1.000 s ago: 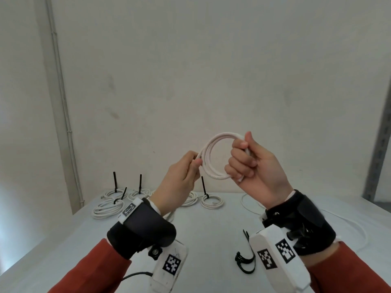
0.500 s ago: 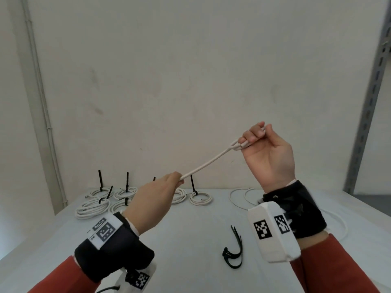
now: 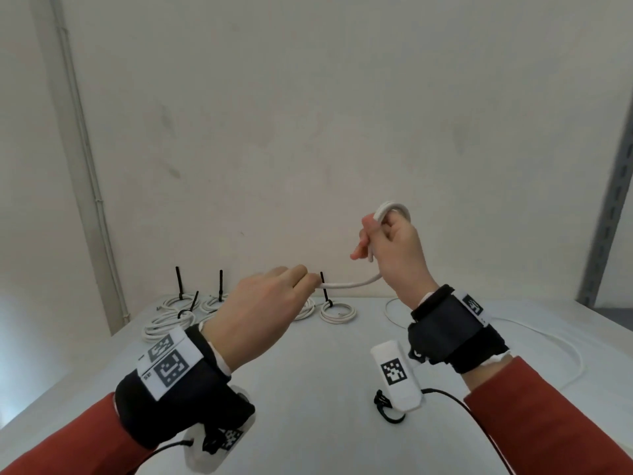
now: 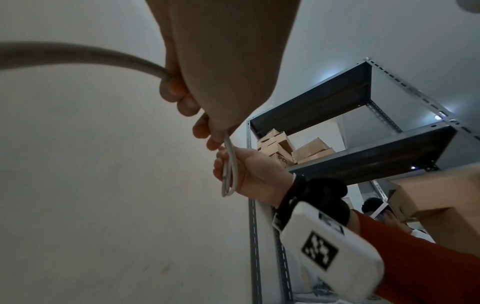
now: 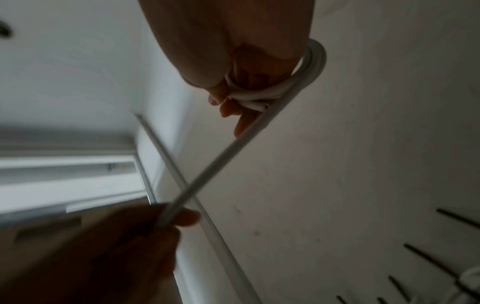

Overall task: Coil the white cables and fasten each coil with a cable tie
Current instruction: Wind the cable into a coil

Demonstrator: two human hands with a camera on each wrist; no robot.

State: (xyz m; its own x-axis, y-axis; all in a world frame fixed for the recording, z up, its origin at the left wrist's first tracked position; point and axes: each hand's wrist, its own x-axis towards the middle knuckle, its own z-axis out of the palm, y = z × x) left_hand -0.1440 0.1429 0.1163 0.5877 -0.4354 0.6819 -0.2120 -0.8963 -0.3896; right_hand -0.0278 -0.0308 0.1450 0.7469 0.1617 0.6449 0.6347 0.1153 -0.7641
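Cable (image 3: 349, 284) runs low-left to high-right: your left hand (image 3: 260, 303) pinches it, your right hand (image 3: 394, 255) grips its coiled end.

We cannot tell how much thin white cable (image 3: 349, 285) lies inside the left hand (image 3: 260, 313), which blurs in the right wrist view. A white wrist camera box (image 3: 395, 375) hides half the black plastic cable ties (image 3: 381, 402) on the bench (image 3: 308, 389).

Red sleeves (image 3: 548, 416), black wristbands (image 3: 455, 330), white tagged cameras (image 3: 395, 375).
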